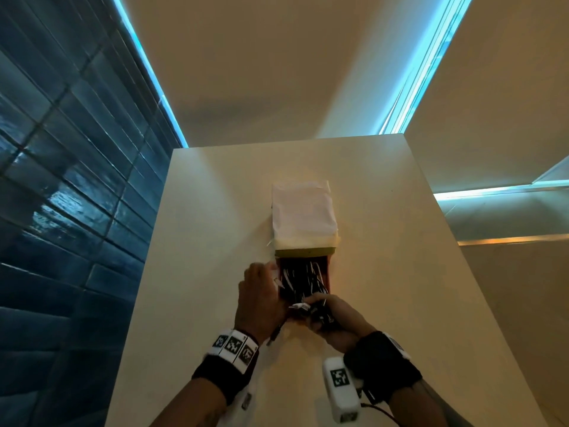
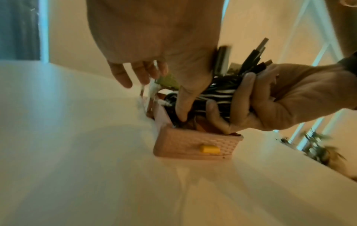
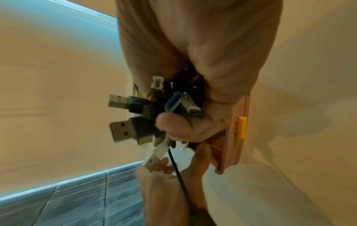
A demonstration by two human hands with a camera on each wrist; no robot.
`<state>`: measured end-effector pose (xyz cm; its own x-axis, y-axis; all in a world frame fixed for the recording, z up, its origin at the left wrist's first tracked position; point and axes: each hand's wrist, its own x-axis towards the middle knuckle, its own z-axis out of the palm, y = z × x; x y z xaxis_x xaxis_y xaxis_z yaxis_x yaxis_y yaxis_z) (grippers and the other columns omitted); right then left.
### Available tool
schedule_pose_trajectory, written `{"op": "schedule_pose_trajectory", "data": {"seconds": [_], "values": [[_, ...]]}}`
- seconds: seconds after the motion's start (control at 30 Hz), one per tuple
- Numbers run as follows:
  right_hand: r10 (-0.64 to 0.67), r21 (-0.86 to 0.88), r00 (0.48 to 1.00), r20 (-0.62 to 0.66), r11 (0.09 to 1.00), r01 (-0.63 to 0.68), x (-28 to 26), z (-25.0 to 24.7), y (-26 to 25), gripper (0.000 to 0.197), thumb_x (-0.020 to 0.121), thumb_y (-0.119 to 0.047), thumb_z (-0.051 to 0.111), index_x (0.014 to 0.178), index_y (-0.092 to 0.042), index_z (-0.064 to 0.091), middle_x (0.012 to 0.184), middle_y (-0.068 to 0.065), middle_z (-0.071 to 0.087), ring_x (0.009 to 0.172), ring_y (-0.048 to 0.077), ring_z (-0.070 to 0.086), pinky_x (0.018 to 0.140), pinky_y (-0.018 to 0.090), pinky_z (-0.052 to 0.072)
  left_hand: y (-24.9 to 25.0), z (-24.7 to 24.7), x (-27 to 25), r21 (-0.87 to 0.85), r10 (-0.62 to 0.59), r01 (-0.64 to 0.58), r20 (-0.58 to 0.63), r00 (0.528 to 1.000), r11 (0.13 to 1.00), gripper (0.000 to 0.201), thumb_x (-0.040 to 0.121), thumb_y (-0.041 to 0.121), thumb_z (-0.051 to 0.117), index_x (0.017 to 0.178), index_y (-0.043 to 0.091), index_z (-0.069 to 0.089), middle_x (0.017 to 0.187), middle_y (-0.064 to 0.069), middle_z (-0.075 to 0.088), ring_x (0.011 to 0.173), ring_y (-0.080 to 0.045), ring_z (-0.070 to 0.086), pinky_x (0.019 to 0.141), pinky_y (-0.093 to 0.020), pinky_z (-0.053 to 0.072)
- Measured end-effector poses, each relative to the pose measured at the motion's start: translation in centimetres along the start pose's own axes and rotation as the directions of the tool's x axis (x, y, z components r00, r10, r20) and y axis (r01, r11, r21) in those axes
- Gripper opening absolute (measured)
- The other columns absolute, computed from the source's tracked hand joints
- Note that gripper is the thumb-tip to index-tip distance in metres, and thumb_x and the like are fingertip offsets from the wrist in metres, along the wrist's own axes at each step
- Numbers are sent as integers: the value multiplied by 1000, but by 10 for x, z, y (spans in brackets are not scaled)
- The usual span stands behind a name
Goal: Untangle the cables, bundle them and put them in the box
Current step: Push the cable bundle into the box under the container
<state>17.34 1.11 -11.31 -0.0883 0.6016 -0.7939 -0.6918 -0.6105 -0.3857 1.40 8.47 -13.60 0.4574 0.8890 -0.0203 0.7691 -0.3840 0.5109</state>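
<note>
A small box point(image 1: 303, 211) with a white-covered top stands mid-table, its pink woven drawer point(image 2: 183, 145) with a yellow handle point(image 2: 209, 149) pulled out toward me. A bundle of black and white cables point(image 1: 304, 282) lies partly in the drawer. My right hand point(image 1: 335, 322) grips the bundle's near end point(image 2: 218, 94), and USB plugs point(image 3: 123, 126) stick out of the fist point(image 3: 193, 45). My left hand point(image 1: 261, 297) is at the drawer's left side with straight fingers. Its thumb point(image 2: 183, 104) presses down on the cables inside. The drawer front point(image 3: 241, 137) shows beside my right hand.
The white table point(image 1: 215, 241) is narrow, with edges close on the left and right. A dark blue tiled wall point(image 1: 61, 180) stands to the left. A potted plant point(image 2: 318, 149) is beyond the table's right side. A thin black cord point(image 3: 179, 175) hangs below my right hand.
</note>
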Motion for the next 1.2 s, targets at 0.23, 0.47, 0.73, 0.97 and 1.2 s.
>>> {"op": "schedule_pose_trajectory", "data": {"seconds": [0.23, 0.47, 0.73, 0.97, 1.2], "values": [[-37, 75, 997, -64, 996, 42, 14, 12, -1, 28, 84, -2, 57, 111, 4, 54, 88, 20, 57, 49, 21, 55, 35, 23, 40, -13, 27, -10, -225, -212, 241, 146, 966, 944, 27, 93, 41, 56, 107, 18, 58, 99, -3, 55, 85, -25, 62, 68, -32, 47], [-189, -9, 948, -256, 981, 193, 33, 27, 1, 26, 79, 0, 64, 105, 2, 61, 93, 23, 68, 74, 35, 65, 50, 33, 55, -17, 28, -14, -300, -144, 179, 134, 980, 937, 23, 91, 24, 59, 112, 15, 59, 99, -5, 54, 84, -25, 59, 67, -32, 46], [-521, -814, 826, -216, 564, 143, 39, 36, 7, 53, 91, -36, 55, 127, -2, 36, 123, 17, 55, 111, 35, 58, 82, 35, 45, -20, 32, -13, -325, -161, 188, 108, 981, 927, 11, 86, 24, 63, 94, 17, 60, 94, -1, 55, 82, -22, 60, 67, -35, 48], [-532, -985, 832, -156, 150, -89, 37, 30, -9, 51, 95, -56, 36, 111, -9, 49, 117, 16, 62, 104, 37, 63, 77, 34, 42, -8, 34, -20, -344, -228, 232, 53, 972, 910, 37, 82, 32, 67, 116, 21, 59, 108, 2, 56, 94, -16, 61, 73, -30, 50], [-545, -994, 832, -105, 26, -108, 36, 23, -10, 53, 95, -57, 33, 117, -11, 47, 116, 14, 63, 102, 34, 64, 74, 34, 38, -1, 39, -62, -321, 43, -50, -31, 999, 946, 58, 90, 26, 56, 145, 22, 38, 128, 4, 44, 113, -8, 52, 89, -22, 52]]}}
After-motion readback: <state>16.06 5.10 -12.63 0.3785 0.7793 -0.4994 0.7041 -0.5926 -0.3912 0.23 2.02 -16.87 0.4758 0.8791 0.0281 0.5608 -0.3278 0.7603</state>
